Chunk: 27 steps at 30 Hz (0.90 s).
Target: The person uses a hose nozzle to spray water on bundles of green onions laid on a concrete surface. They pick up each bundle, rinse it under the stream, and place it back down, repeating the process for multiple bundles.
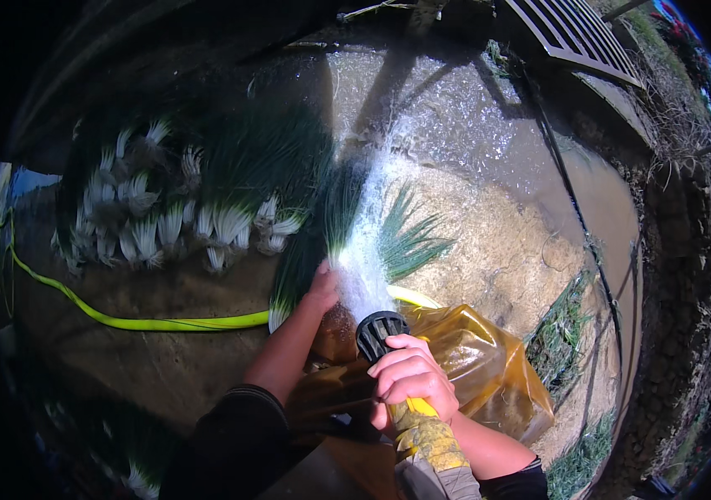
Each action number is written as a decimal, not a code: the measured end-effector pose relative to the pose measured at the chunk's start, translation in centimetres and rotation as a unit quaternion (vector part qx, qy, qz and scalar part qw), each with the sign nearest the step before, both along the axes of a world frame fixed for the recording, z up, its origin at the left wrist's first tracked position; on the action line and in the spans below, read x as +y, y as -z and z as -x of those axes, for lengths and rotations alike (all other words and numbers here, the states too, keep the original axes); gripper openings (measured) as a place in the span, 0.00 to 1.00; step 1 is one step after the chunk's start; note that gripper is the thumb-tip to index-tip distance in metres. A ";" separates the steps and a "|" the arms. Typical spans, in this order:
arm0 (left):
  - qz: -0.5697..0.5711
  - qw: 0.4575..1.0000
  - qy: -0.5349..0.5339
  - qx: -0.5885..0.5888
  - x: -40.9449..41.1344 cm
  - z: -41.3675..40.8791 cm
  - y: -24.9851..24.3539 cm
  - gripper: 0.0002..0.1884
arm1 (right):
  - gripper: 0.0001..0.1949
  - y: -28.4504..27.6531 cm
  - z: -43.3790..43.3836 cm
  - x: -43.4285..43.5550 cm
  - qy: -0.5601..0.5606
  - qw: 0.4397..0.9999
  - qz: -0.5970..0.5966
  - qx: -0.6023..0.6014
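My right hand (418,378) is wrapped around the neck of a black-tipped hose nozzle (382,334), and the yellow-and-grey taped hose (437,440) runs down out of view. White water (368,256) bursts from the nozzle, away from me. My left hand (324,289) grips a bunch of green onions (338,219) at the left of the jet. Spray hides its fingertips and the bunch's white ends. Green leaves (415,234) fan out on the jet's right side; whether they belong to the same bunch I cannot tell. An amber plastic apron (493,369) covers my lap.
Several bunches of green onions (143,231) are heaped on the left, roots towards me. A yellow-green hose (143,324) crosses the ground below them. Muddy water (437,106) lies ahead. On the right are a thin black pipe (571,187), leaf scraps (562,337) and a metal grate (580,44).
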<state>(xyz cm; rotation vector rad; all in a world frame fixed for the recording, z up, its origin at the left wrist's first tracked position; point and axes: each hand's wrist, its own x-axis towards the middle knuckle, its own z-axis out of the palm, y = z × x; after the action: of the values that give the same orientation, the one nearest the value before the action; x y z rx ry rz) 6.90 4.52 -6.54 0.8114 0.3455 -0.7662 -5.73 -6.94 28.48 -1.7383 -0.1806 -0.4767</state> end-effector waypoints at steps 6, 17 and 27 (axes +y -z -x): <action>-0.334 0.810 0.053 -0.479 -1.3 -8.8 -15.0 0.26 | 0.17 0.1 0.1 -1.5 0.044 0.998 0.042 -0.011; 0.004 0.988 0.049 -0.146 -3.0 -6.1 -4.1 0.22 | 0.17 -1.3 0.2 0.4 0.015 1.000 0.022 -0.012; -0.062 0.980 0.119 -0.149 1.0 -0.2 3.5 0.20 | 0.17 0.1 0.7 1.7 -0.022 0.999 -0.008 0.037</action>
<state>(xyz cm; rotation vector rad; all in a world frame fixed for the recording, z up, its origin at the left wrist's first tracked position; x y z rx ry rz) 7.09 5.49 -10.09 1.0824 0.0259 -0.8377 -6.48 -5.27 28.38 -1.7303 -0.1620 -0.3811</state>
